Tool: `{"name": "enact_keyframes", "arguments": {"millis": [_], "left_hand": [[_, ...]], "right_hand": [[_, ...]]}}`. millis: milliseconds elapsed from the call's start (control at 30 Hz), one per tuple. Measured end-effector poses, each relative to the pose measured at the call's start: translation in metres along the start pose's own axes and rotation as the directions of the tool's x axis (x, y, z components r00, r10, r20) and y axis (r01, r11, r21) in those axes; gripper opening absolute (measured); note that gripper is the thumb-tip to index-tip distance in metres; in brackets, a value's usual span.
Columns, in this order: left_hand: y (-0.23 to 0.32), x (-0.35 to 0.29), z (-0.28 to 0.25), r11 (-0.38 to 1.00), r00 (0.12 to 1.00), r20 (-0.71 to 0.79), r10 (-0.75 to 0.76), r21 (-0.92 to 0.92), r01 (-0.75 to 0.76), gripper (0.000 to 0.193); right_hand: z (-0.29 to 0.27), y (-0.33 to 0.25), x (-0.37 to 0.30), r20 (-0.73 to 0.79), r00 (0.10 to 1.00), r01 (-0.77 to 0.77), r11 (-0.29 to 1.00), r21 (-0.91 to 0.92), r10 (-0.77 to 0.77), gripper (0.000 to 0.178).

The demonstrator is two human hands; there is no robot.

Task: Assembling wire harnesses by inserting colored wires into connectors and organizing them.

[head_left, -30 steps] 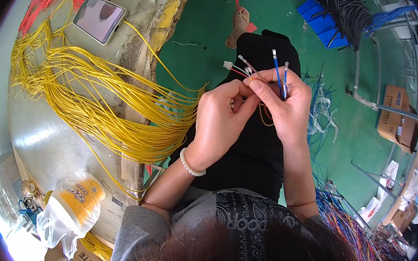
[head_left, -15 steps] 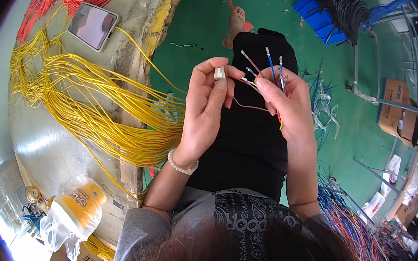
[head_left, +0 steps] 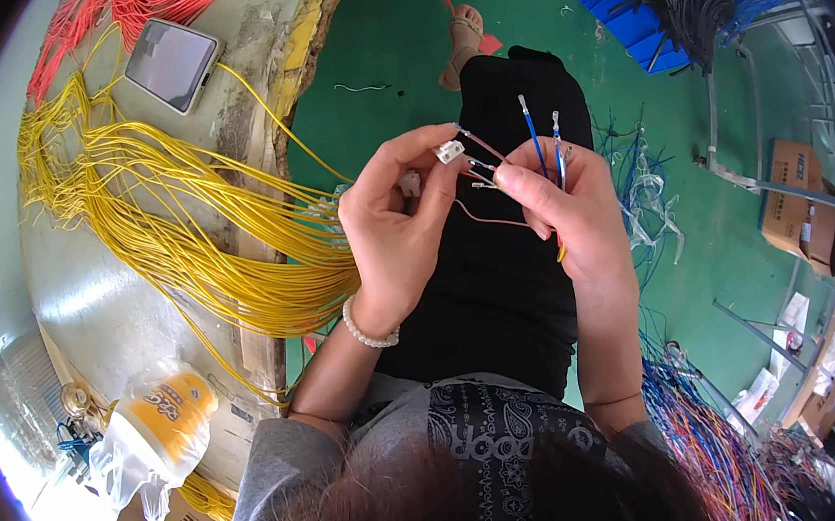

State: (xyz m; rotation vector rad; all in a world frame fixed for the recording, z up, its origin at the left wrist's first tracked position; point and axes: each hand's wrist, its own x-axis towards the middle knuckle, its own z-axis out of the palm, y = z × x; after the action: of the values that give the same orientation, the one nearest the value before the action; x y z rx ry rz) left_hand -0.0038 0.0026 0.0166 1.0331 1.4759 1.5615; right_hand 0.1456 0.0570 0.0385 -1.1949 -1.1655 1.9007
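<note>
My left hand (head_left: 389, 228) pinches a small white connector housing (head_left: 448, 151) between thumb and forefinger. Another white piece (head_left: 411, 183), apparently a second housing, shows inside the curled fingers. Fanned out from my right hand (head_left: 578, 205) are several thin wires with crimped metal terminals at their tips, among them a blue wire (head_left: 532, 129). Thumb and fingers press on these wires. A brownish wire (head_left: 483, 144) has its tip close to the housing and the left fingertips; whether it touches is too small to tell. A loop of thin pinkish wire (head_left: 494, 221) hangs between the hands.
Yellow wires (head_left: 238, 278) in a large bundle lie over the worktable (head_left: 78, 283) to my left. Nearby are a phone (head_left: 173, 65), red wires (head_left: 131, 2) and a bagged yellow-and-white cup (head_left: 166, 415). To the right are a blue bin (head_left: 631, 19), a cardboard box (head_left: 793, 194) and multicoloured wires (head_left: 705, 424).
The housing has tilted over in my left fingers, and the second white piece has come into sight. The brownish wire's tip has moved left, close to the housing.
</note>
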Motion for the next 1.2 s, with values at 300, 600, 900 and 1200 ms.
{"name": "enact_keyframes", "arguments": {"millis": [300, 600, 900, 1200], "left_hand": [[-0.001, -0.005, 0.004, 0.996, 0.997, 0.014, -0.074, 0.051, 0.074, 0.023], [-0.001, -0.004, 0.0, 0.789, 0.938, 0.011, 0.346, 0.538, -0.297, 0.025], [-0.008, 0.004, -0.004, 0.545, 0.772, 0.172, 0.612, 0.616, -0.569, 0.035], [-0.011, -0.001, -0.004, 0.576, 0.812, 0.169, 0.558, 0.625, -0.526, 0.039]], "right_hand": [[0.002, 0.0, 0.003, -0.019, 0.999, -0.038, 0.999, 0.016, 0.038, 0.021], [0.008, 0.001, 0.001, -0.019, 1.0, 0.01, 1.0, 0.024, -0.01, 0.021], [0.009, 0.0, -0.004, -0.082, 0.996, 0.035, 0.993, -0.112, -0.044, 0.016], [0.02, 0.007, -0.007, -0.18, 0.98, 0.065, 0.992, -0.111, -0.085, 0.016]]}}
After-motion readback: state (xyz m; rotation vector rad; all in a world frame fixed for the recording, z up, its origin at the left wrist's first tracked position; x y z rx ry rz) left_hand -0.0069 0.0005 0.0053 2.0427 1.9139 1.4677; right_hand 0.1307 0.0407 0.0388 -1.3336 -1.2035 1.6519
